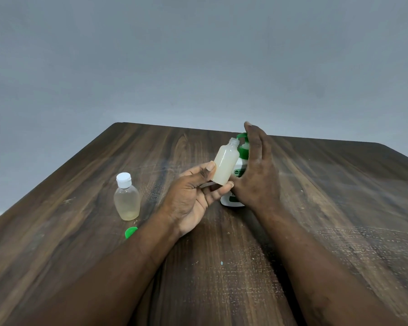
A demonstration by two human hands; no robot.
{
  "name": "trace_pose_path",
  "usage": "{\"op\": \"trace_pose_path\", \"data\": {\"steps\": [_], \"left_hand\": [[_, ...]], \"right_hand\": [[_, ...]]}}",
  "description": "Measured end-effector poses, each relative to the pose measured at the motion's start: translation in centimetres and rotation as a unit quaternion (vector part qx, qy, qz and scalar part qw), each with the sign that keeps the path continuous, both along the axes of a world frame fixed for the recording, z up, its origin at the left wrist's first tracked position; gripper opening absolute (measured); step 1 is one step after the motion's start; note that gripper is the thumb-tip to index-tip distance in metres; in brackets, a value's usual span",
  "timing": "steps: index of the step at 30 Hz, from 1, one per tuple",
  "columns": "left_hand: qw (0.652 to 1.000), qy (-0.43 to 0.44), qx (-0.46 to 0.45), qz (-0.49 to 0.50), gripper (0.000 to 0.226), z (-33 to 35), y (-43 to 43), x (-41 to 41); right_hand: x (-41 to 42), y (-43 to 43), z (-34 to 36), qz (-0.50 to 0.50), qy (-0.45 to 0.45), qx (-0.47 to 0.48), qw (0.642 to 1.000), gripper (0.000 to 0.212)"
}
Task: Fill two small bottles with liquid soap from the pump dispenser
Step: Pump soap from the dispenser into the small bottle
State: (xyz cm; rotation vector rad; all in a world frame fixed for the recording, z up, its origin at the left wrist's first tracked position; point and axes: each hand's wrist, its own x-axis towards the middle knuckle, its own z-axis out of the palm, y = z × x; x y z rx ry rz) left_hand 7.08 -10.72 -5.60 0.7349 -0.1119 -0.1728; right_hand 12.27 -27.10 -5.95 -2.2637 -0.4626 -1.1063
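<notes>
open bottle (224,164), tilted at spout (241,136): left grip (193,196) pinches its base; right grip (257,165) open-fingered on pump dispenser (232,200). risk: soap missing the narrow neck.

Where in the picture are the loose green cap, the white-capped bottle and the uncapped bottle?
green cap (130,232): head view, on its top face.
white-capped bottle (127,203): head view, mid body.
uncapped bottle (224,165): head view, mid body.

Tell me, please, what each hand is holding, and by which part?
The left hand pinches the uncapped small bottle at its base. The right hand rests against the pump dispenser; no grasp is visible.
</notes>
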Motion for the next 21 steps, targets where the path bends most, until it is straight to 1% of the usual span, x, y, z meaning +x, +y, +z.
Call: {"op": "trace_pose_path", "data": {"steps": [4, 12, 16, 19, 21], "left_hand": [[1.000, -0.012, -0.004, 0.002, 0.043, 0.2, 0.4, -0.3], [0.999, -0.042, 0.009, -0.003, 0.045, 0.5, 0.8, -1.2], [0.999, -0.038, 0.014, 0.016, 0.039, 0.3, 0.9, -1.7], [0.998, -0.040, 0.023, 0.035, 0.037, 0.1, 0.9, -2.0], [0.998, -0.043, 0.028, 0.041, 0.036, -0.1, 1.1, -2.3]], "right_hand": [[-0.7, -0.5, 0.6, 0.022, 0.012, -0.016, 1.000, 0.108], [-2.5, -1.7, 1.4, 0.023, 0.014, -0.036, 0.999, 0.107], [-3.5, -2.2, 1.8, 0.030, 0.031, -0.047, 0.998, 0.108], [-4.1, -2.6, 2.3, 0.011, 0.028, -0.052, 0.998, 0.106], [-4.7, -2.9, 2.6, -0.012, 0.016, -0.040, 0.999, 0.099]]}}
